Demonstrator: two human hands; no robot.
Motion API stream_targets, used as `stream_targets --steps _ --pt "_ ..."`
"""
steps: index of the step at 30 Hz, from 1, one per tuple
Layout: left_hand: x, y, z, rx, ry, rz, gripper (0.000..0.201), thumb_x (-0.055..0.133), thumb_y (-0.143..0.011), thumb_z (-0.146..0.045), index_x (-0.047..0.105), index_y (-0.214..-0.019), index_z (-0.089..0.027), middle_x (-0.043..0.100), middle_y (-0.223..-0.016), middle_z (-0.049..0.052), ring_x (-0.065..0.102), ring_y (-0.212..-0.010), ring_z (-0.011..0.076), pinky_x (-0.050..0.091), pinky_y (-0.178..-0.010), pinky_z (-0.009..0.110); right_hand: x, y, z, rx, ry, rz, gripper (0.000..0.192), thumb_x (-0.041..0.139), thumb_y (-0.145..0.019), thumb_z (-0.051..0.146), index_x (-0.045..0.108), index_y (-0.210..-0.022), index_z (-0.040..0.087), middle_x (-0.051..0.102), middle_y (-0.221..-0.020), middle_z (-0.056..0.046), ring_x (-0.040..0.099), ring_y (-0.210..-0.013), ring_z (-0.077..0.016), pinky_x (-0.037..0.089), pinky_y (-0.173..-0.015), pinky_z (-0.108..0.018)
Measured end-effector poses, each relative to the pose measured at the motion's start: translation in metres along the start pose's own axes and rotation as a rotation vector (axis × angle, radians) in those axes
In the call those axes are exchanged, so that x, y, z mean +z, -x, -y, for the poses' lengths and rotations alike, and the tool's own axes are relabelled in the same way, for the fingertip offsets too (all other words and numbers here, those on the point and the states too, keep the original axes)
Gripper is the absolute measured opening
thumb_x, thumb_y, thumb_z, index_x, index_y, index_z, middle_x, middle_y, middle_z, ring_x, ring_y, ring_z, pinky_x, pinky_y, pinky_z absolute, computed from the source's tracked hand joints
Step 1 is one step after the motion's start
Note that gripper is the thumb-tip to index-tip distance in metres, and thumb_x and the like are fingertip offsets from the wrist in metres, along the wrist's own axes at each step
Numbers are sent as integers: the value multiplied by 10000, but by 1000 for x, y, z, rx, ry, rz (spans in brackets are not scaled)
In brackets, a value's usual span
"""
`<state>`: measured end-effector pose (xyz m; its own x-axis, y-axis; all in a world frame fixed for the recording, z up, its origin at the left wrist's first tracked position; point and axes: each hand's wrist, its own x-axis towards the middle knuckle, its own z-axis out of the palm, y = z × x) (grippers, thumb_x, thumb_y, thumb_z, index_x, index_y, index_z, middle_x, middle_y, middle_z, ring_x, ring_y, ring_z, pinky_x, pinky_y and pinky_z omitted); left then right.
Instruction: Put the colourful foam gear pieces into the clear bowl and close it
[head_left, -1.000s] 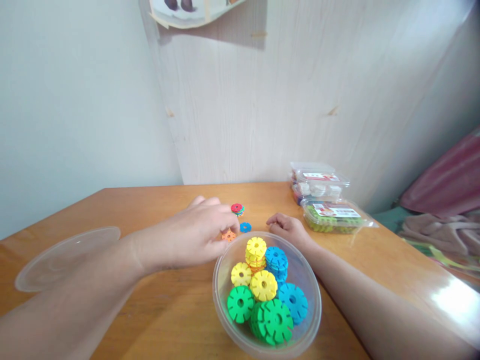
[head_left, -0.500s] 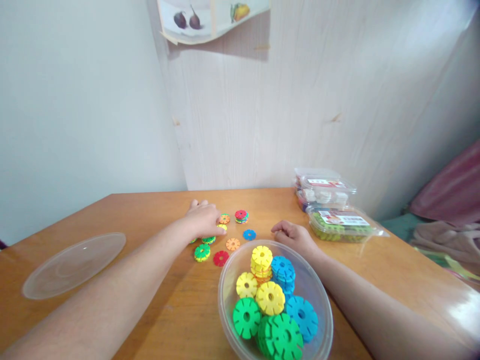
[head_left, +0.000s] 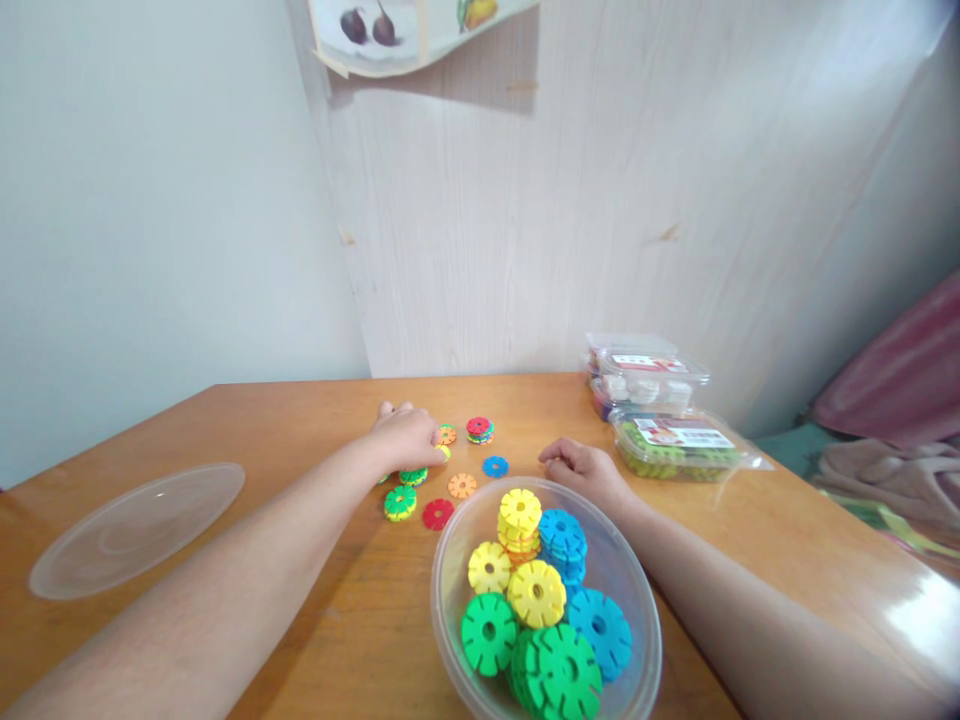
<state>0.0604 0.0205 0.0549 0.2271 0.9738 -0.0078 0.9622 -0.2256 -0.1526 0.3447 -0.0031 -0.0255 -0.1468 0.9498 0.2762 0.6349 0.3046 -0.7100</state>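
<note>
Pale wall panels [head_left: 450, 250] rise behind our wooden counter [head_left: 315, 620]. Our left grip [head_left: 409, 440] is low over its far part, with a yellow disc [head_left: 444, 454] right at the thumb, an orange-topped pile [head_left: 448, 431] just beside it and a green-topped pile [head_left: 397, 503] nearer us. Its fingertips are hidden, so we cannot tell whether they are apart or together. Our right grip [head_left: 581, 470] rests just beyond the bowl [head_left: 628, 562] of slotted discs [head_left: 546, 595], fingers curled in; whether they meet, we cannot tell. A blue disc [head_left: 489, 467] lies between our two grips.
</note>
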Motion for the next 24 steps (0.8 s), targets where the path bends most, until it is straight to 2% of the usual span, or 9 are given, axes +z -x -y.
stream_targets --steps 4,10,17,24 --pt "0 -1 5 -25 21 -23 362 605 -669 -569 747 -866 -302 716 -946 67 551 -1012 311 341 -868 437 -1 0 1 18 -11 14 223 510 -787 296 685 -888 201 661 -677 -8 603 -658 -174 416 -586 -258" --pt "0 0 4 -25 16 23 346 614 -654 -595 732 -718 -276 708 -842 78 552 -993 319 327 -877 449 -1 1 2 20 -20 18 220 509 -783 287 678 -888 195 652 -676 -7 585 -635 -164 402 -568 -252" --pt "1 0 2 -55 61 56 348 635 -624 -600 724 -701 -272 713 -803 62 571 -982 318 334 -883 449 0 0 1 25 -23 20 228 508 -790 300 682 -892 192 656 -691 -12 589 -656 -168 403 -586 -257" --pt "-1 1 3 -66 106 47 203 621 -659 -453 713 -639 -273 699 -687 41 608 -915 307 342 -864 447 -1 1 3 11 -16 17 229 508 -793 296 686 -891 190 663 -697 -18 587 -660 -170 403 -592 -259"
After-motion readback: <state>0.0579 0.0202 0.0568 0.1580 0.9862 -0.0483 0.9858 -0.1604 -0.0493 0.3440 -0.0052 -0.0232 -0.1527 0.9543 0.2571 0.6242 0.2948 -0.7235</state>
